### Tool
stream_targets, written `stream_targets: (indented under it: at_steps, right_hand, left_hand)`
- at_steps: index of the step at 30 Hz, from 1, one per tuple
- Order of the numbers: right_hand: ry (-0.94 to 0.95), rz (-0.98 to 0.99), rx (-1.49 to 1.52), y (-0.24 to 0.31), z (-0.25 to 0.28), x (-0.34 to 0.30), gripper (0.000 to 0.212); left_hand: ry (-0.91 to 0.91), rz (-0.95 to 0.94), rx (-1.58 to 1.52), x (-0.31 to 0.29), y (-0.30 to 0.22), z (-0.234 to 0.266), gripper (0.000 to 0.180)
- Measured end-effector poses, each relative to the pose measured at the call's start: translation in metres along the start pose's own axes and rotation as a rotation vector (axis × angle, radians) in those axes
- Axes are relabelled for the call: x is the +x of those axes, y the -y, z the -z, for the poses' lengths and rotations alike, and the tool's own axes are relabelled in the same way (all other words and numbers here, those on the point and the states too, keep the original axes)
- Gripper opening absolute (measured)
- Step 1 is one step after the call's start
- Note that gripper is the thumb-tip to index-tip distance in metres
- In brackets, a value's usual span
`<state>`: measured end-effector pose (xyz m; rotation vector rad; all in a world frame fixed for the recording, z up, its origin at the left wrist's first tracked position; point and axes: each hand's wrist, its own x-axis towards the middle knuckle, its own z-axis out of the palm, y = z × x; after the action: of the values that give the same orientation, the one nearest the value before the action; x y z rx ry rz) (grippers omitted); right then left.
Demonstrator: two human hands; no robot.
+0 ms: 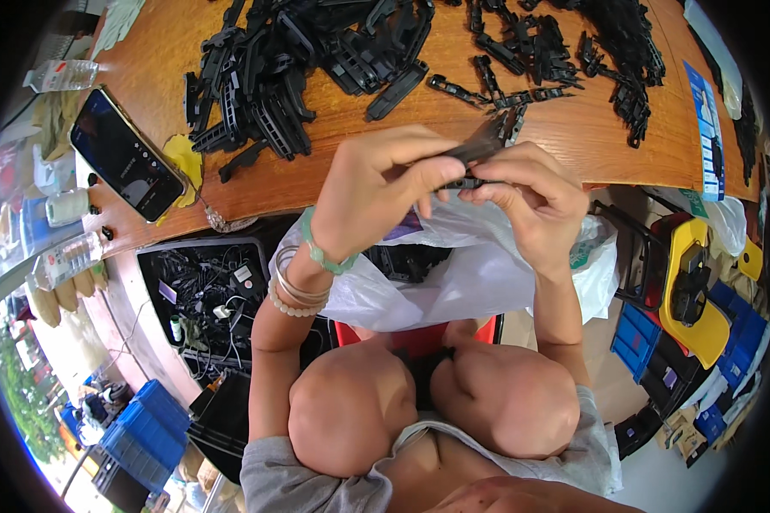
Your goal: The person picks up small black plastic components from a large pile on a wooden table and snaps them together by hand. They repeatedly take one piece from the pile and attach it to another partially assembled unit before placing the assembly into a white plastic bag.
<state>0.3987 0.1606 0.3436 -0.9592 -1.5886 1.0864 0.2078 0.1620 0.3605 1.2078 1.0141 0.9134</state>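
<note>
Over the table's front edge, my left hand is closed with thumb and fingers on a black plastic part. My right hand pinches the other end of this part, close to the left fingertips. The part's far end is smeared by motion, and my fingers cover much of it. Below my hands, a white plastic bag hangs open with more black pieces inside. Beyond them lies a heap of long black plastic parts, and to its right a spread of smaller black pieces.
A phone lies at the left on the wooden table, partly over a yellow cloth. Below left stands a black crate of dark parts and cables. A yellow chair and blue bins are at the right.
</note>
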Motion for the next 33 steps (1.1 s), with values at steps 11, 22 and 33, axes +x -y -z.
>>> stream_targets:
  at_steps: [11, 22, 33]
  right_hand:
    - [-0.005, 0.171, -0.228, 0.009, 0.000, 0.001, 0.033]
    - [0.024, 0.202, -0.254, -0.001, 0.001, -0.004, 0.028]
    - [0.193, 0.042, -0.289, -0.008, -0.002, 0.012, 0.012]
  left_hand:
    - [-0.010, -0.393, 0.539, -0.018, 0.009, -0.006, 0.037]
    - [-0.009, -0.413, 0.602, -0.015, 0.013, -0.007, 0.031]
    - [-0.393, -0.397, 0.966, 0.034, 0.027, 0.025, 0.019]
